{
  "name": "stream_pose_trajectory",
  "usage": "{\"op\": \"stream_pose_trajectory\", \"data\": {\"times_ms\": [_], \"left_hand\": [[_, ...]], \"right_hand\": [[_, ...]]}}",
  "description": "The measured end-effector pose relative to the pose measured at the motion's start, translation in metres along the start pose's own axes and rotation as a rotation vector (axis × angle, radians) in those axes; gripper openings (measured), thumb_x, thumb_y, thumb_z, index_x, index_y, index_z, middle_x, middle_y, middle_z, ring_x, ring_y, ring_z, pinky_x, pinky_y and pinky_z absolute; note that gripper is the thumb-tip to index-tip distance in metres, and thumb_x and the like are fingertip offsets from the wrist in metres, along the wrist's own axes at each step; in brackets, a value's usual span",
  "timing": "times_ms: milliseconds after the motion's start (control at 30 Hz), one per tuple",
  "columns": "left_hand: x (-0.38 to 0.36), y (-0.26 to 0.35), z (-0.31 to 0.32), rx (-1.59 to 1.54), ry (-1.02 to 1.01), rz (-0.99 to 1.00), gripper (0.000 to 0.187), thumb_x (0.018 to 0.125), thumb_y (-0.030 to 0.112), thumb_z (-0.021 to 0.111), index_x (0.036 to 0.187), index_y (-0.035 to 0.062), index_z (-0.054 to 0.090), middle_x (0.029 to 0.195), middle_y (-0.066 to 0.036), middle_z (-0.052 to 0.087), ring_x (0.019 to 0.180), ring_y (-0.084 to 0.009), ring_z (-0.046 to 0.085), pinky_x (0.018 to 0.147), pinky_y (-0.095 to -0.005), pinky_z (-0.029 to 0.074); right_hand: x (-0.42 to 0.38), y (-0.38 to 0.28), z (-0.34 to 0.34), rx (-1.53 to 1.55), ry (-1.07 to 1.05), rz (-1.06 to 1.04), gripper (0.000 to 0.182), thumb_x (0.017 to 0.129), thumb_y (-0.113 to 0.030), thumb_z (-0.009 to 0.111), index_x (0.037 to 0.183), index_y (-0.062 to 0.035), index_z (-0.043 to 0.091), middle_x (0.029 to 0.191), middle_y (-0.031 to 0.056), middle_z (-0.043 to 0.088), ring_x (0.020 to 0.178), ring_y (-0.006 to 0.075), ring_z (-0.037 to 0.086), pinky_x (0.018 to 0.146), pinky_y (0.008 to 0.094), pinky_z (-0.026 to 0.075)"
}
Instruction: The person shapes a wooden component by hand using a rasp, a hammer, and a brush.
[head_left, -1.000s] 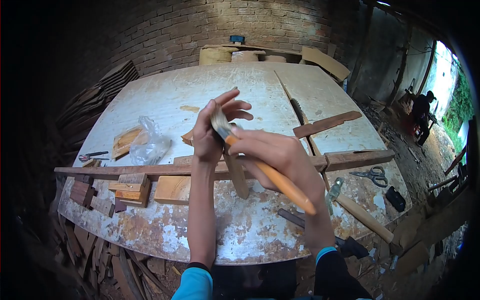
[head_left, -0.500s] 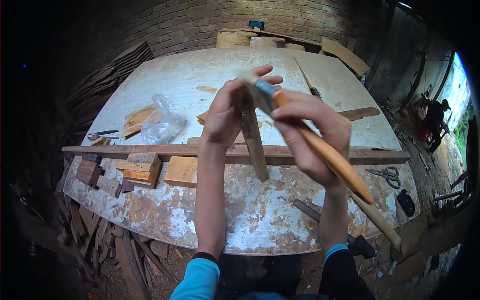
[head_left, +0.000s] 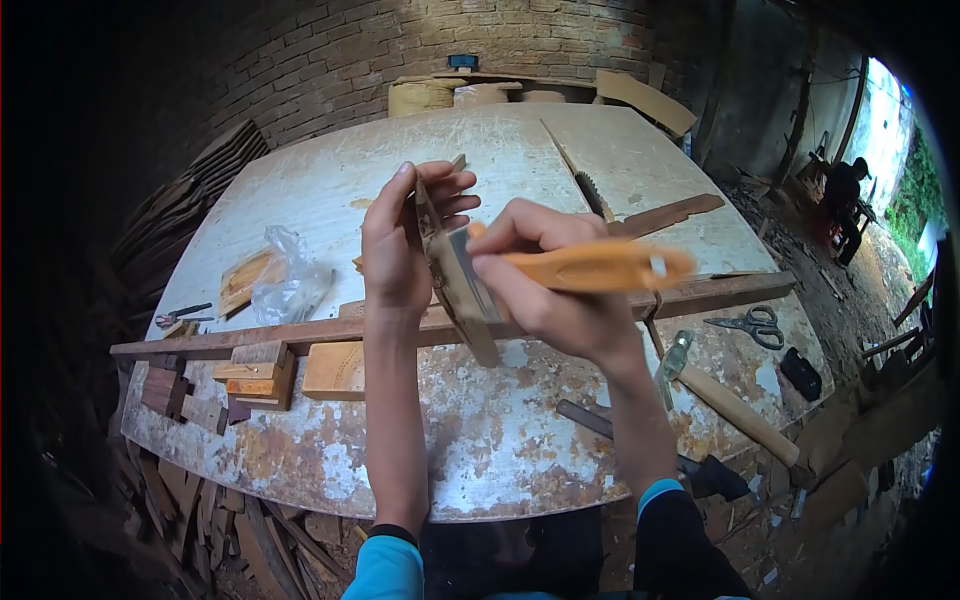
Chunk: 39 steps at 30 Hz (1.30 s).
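My left hand point(head_left: 400, 235) holds a thin wooden piece point(head_left: 450, 270) upright and slightly tilted, its upper end between thumb and fingers. The lower end of the piece reaches down in front of the long wooden bar. My right hand point(head_left: 550, 280) grips a brush with an orange wooden handle point(head_left: 600, 268) that points right. The bristles point(head_left: 462, 268) lie against the face of the wooden piece, beside a grey metal band. Motion blurs the handle's end.
A long wooden bar point(head_left: 240, 338) crosses the worktable point(head_left: 320, 450). Wooden blocks point(head_left: 262, 375) and a plastic bag point(head_left: 290, 280) are at left. A hammer point(head_left: 735, 408), scissors point(head_left: 755, 326) and a black object point(head_left: 800, 373) lie right. A person point(head_left: 845, 205) sits far right.
The brush has swung from pointing up-left to lying nearly level, and its bristles have moved down the wooden piece. The view has shifted, and the hammer head now shows.
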<state>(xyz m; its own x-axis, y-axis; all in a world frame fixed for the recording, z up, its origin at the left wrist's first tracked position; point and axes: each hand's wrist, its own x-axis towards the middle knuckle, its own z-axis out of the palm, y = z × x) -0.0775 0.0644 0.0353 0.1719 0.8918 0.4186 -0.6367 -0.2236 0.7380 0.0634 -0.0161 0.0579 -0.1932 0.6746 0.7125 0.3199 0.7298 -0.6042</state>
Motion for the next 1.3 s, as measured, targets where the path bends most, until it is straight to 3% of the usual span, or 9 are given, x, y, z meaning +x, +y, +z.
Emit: {"op": "stream_pose_trajectory", "data": {"times_ms": [100, 167, 200, 267, 367, 800, 900, 1100, 1300], "left_hand": [[-0.001, -0.003, 0.010, 0.009, 0.089, 0.030, 0.036, 0.095, 0.030, 0.037, 0.098, -0.0001, 0.057, 0.086, -0.013, 0.064, 0.077, -0.0163, 0.060, 0.075, -0.0276, 0.047], [-0.007, -0.006, 0.020, 0.177, 0.160, 0.129, 0.035, 0.095, 0.029, 0.037, 0.094, 0.0002, 0.058, 0.083, -0.012, 0.064, 0.072, -0.0136, 0.059, 0.070, -0.0257, 0.047], [-0.006, -0.009, 0.024, 0.210, 0.298, 0.181, 0.034, 0.094, 0.028, 0.037, 0.089, 0.0009, 0.057, 0.073, -0.011, 0.062, 0.063, -0.0112, 0.055, 0.062, -0.0242, 0.045], [-0.003, -0.005, 0.009, 0.232, 0.301, 0.180, 0.034, 0.094, 0.029, 0.037, 0.086, 0.0015, 0.056, 0.066, -0.009, 0.059, 0.058, -0.0108, 0.052, 0.057, -0.0236, 0.042], [0.000, -0.002, 0.003, 0.304, 0.382, 0.209, 0.035, 0.094, 0.031, 0.038, 0.080, 0.0030, 0.053, 0.057, -0.006, 0.052, 0.050, -0.0103, 0.046, 0.049, -0.0235, 0.037], [0.005, 0.002, -0.014, 0.244, 0.496, 0.198, 0.032, 0.093, 0.032, 0.037, 0.075, 0.0077, 0.046, 0.051, 0.003, 0.034, 0.042, -0.0056, 0.027, 0.039, -0.0226, 0.024], [0.007, 0.003, -0.020, 0.188, 0.517, 0.188, 0.032, 0.093, 0.033, 0.037, 0.074, 0.0083, 0.045, 0.051, 0.004, 0.030, 0.042, -0.0050, 0.024, 0.039, -0.0226, 0.022], [0.010, 0.004, -0.028, 0.097, 0.449, 0.145, 0.031, 0.092, 0.035, 0.037, 0.075, 0.0102, 0.046, 0.051, 0.006, 0.028, 0.041, -0.0049, 0.022, 0.038, -0.0224, 0.021], [0.003, 0.002, -0.011, 0.122, 0.382, 0.114, 0.032, 0.092, 0.035, 0.037, 0.071, 0.0113, 0.042, 0.049, 0.006, 0.026, 0.039, -0.0053, 0.020, 0.037, -0.0223, 0.019]], "right_hand": [[0.007, 0.008, 0.017, -0.072, 0.363, -0.454, 0.011, 0.070, 0.002, 0.061, 0.081, 0.0017, 0.061, 0.075, 0.0103, 0.063, 0.060, 0.0137, 0.060, 0.054, 0.0253, 0.047], [0.004, 0.019, 0.017, -0.063, 0.200, -0.377, 0.011, 0.069, 0.002, 0.059, 0.080, 0.0014, 0.057, 0.075, 0.0126, 0.060, 0.062, 0.0209, 0.059, 0.055, 0.0291, 0.046], [0.004, 0.024, 0.019, -0.043, 0.153, -0.349, 0.011, 0.069, 0.001, 0.058, 0.080, 0.0015, 0.056, 0.074, 0.0136, 0.057, 0.062, 0.0242, 0.058, 0.055, 0.0313, 0.046], [0.004, 0.028, 0.020, -0.050, 0.053, -0.286, 0.012, 0.068, 0.001, 0.057, 0.079, 0.0017, 0.052, 0.071, 0.0146, 0.054, 0.062, 0.0290, 0.057, 0.057, 0.0352, 0.045], [0.005, 0.034, 0.031, -0.021, 0.016, -0.312, 0.011, 0.067, 0.000, 0.058, 0.078, 0.0026, 0.054, 0.070, 0.0123, 0.055, 0.058, 0.0232, 0.057, 0.054, 0.0304, 0.044], [0.003, 0.049, 0.045, -0.049, -0.212, -0.279, 0.008, 0.066, -0.002, 0.054, 0.072, 0.0009, 0.049, 0.066, 0.0131, 0.055, 0.059, 0.0281, 0.056, 0.055, 0.0348, 0.045], [0.004, 0.048, 0.042, -0.063, -0.350, -0.158, 0.012, 0.068, -0.003, 0.054, 0.079, -0.0005, 0.048, 0.073, 0.0149, 0.056, 0.074, 0.0310, 0.056, 0.067, 0.0373, 0.045], [0.005, 0.035, 0.023, -0.109, -0.431, -0.088, 0.009, 0.068, -0.004, 0.053, 0.077, -0.0007, 0.051, 0.068, 0.0152, 0.059, 0.066, 0.0321, 0.058, 0.063, 0.0390, 0.046], [0.002, 0.021, 0.012, -0.230, -0.153, -0.270, 0.009, 0.066, -0.002, 0.055, 0.075, -0.0009, 0.056, 0.068, 0.0121, 0.061, 0.059, 0.0273, 0.061, 0.055, 0.0326, 0.049]]}}
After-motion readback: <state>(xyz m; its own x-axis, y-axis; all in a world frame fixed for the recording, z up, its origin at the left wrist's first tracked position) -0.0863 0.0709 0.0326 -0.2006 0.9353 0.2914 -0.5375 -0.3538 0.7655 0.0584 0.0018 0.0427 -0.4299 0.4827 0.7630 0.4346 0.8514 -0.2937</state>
